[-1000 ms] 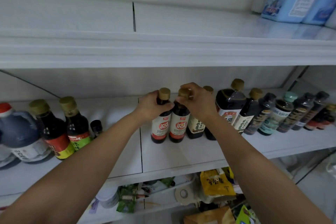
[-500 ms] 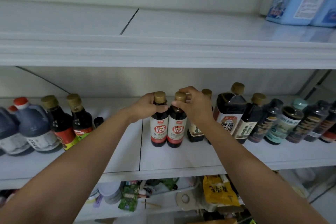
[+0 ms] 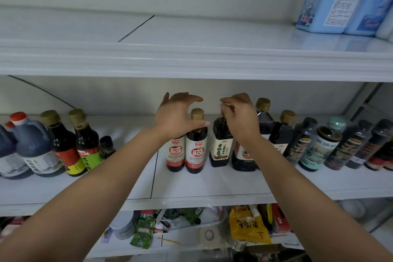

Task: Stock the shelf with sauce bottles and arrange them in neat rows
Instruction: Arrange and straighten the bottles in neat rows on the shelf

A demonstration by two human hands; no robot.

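While the left hand (image 3: 176,119) hovers with fingers spread wide and holding nothing over two dark sauce bottles with red-and-white labels (image 3: 196,151), the right hand (image 3: 240,119) pinches the cap of a dark sauce bottle with a cream label (image 3: 221,149). That bottle stands upright on the white middle shelf (image 3: 212,187), just at three o'clock of the red-labelled pair.

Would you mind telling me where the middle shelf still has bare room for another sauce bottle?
Widest gap: between the small dark bottle and the red-labelled pair, though the left forearm crosses it. The front strip of the middle shelf is bare too. From the cream-labelled bottle, pinched by the right hand, rightward the row is packed.
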